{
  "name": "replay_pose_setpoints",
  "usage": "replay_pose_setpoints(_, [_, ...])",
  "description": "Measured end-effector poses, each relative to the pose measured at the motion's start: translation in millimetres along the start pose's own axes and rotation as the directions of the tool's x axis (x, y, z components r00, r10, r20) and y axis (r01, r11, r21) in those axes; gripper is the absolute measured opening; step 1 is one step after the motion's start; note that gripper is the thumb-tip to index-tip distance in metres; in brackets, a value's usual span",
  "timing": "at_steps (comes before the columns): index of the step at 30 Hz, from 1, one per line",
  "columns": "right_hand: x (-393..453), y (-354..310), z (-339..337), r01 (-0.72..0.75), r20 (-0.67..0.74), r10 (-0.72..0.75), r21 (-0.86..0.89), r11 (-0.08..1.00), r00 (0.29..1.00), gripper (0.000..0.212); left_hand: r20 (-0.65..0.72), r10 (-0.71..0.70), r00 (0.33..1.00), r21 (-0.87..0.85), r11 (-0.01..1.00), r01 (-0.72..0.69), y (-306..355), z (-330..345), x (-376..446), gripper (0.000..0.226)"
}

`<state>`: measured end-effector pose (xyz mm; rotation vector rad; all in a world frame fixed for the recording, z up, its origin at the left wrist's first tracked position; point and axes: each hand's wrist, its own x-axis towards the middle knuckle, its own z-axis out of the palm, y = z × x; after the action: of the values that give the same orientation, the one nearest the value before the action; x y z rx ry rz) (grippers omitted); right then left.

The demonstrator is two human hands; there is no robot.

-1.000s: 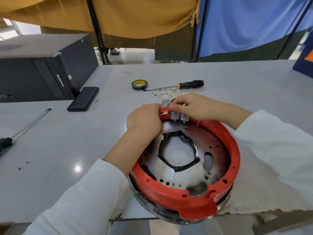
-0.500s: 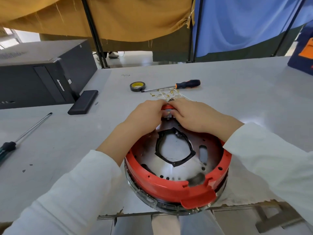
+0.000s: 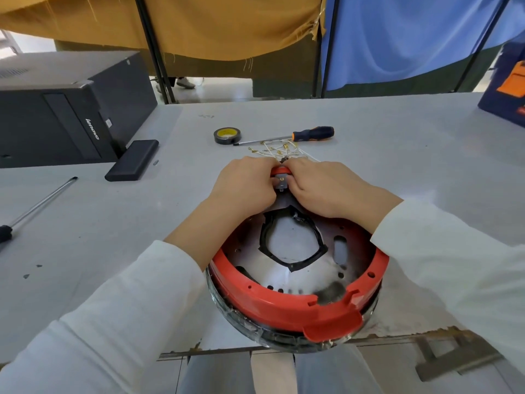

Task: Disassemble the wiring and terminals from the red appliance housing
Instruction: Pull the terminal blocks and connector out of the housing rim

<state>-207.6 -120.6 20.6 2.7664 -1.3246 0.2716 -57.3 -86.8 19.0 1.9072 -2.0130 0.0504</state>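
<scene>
Your left hand (image 3: pixel 245 182) and right hand (image 3: pixel 318 186) pinch the grey terminal block (image 3: pixel 281 182) from either side at the far rim of the red housing (image 3: pixel 284 305), fingers curled on it.

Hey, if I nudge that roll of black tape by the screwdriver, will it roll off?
Probably not: the tape roll lies flat on the table, so it should slide. It looks small, likely light. The screwdriver tip beside it might shift too.

Bright, even daylight from far side, under hanging cloths. Soft glare on grey surface (image 3: pixel 397 155) and on metal plate (image 3: pixel 287 275) inside housing. Shadows faint, short. Wide-angle bending at edges; sleeves (image 3: pixel 119 322) stretched. Focus mostly sharp, slight softness overall.
</scene>
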Motion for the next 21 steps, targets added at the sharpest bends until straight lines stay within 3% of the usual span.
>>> replay_pose_setpoints(11, [4.1,-5.5,6.8,-0.018,-0.055,0.013,-0.102,0.995,0.998,0.032,-0.060,-0.117,0.991,-0.035,0.993,0.115,2.9,5.4,5.6,0.030])
replay_pose_setpoints(18, [1.4,0.3,4.7,0.052,-0.034,-0.055,-0.086,0.995,0.998,0.037,-0.019,0.017,1.000,-0.120,0.993,-0.019,-4.7,4.2,0.7,0.041])
replay_pose_setpoints(21, [1.6,0.6,5.8,0.052,-0.029,-0.056,-0.119,0.992,0.998,0.036,-0.033,0.004,0.999,-0.115,0.993,-0.008,-4.4,3.6,1.1,0.038])
